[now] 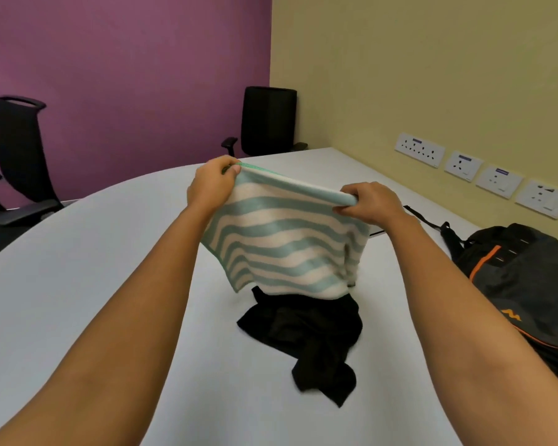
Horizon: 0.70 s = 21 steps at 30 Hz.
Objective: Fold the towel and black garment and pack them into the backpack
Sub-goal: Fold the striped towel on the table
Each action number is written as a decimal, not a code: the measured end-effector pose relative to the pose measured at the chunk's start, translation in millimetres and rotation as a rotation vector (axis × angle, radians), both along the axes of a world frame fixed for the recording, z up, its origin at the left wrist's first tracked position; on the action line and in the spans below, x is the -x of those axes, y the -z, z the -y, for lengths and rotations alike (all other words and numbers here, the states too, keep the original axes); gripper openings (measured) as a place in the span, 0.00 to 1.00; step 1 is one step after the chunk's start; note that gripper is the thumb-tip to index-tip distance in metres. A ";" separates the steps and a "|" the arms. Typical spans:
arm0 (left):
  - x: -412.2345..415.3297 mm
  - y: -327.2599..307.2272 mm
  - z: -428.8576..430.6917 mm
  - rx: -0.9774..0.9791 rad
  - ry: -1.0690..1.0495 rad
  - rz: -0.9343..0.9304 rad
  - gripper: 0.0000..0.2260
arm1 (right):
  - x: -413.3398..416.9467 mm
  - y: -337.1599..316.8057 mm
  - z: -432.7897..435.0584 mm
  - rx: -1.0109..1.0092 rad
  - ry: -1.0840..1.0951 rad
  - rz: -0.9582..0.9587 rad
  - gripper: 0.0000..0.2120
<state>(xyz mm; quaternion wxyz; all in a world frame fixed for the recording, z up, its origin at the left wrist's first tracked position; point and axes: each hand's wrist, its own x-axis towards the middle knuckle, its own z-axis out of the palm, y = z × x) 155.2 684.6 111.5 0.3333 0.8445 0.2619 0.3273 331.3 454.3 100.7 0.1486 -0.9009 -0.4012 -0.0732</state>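
A white towel with pale green stripes (281,243) hangs in the air above the table, stretched between both hands. My left hand (211,185) pinches its upper left corner and my right hand (369,202) grips its upper right corner. The towel's lower edge hangs over a crumpled black garment (310,336) lying on the white table (78,268) and hides part of it. A black backpack with orange trim (525,284) lies on the table at the right, near the wall.
Two black office chairs stand beyond the table, one (16,156) at the far left and one (268,120) at the far end. Several white wall sockets (480,172) line the yellow wall at the right. A backpack strap (422,218) trails across the table behind my right hand.
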 end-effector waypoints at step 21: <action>106.6 -2.7 -206.2 -0.443 -0.303 -0.269 0.12 | 69.5 -3.0 -187.4 -0.435 0.251 -0.174 0.10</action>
